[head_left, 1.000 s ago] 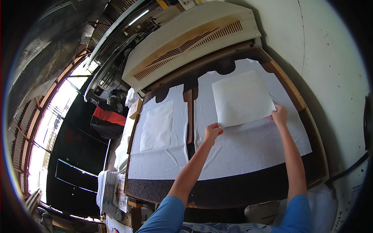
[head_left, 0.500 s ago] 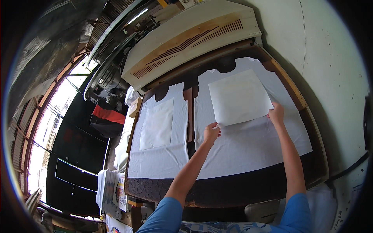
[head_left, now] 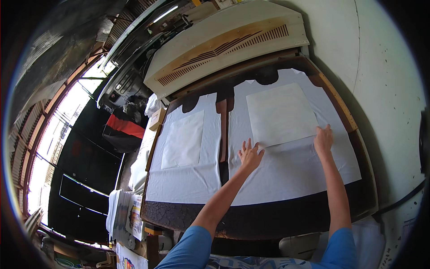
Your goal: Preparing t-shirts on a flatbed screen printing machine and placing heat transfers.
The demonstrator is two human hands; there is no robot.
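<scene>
A square white paper sheet (head_left: 282, 114) lies on the right white garment-shaped fabric piece (head_left: 291, 175). My left hand (head_left: 250, 156) is open with fingers spread, its fingertips by the sheet's near left corner. At the near right corner, my right hand (head_left: 323, 141) has its fingers bent together on the sheet's edge; the thumb is partly hidden. To the left, a second paper sheet (head_left: 182, 140) rests on another white fabric piece (head_left: 179, 183). Both fabric pieces lie spread on the dark, cracked bed (head_left: 188, 216) of a large press.
Behind the bed rises the press's cream hood (head_left: 228, 45) with scorched vents. A pale wall (head_left: 380, 89) runs close along the right. Left of the bed are a small cardboard box (head_left: 156, 119), a red and black bundle (head_left: 123, 130) and stacked white cloth (head_left: 118, 210).
The right sheet's near edge has come down flatter onto the fabric. My left hand has let go of its corner and spread its fingers. My right hand stays at the other corner.
</scene>
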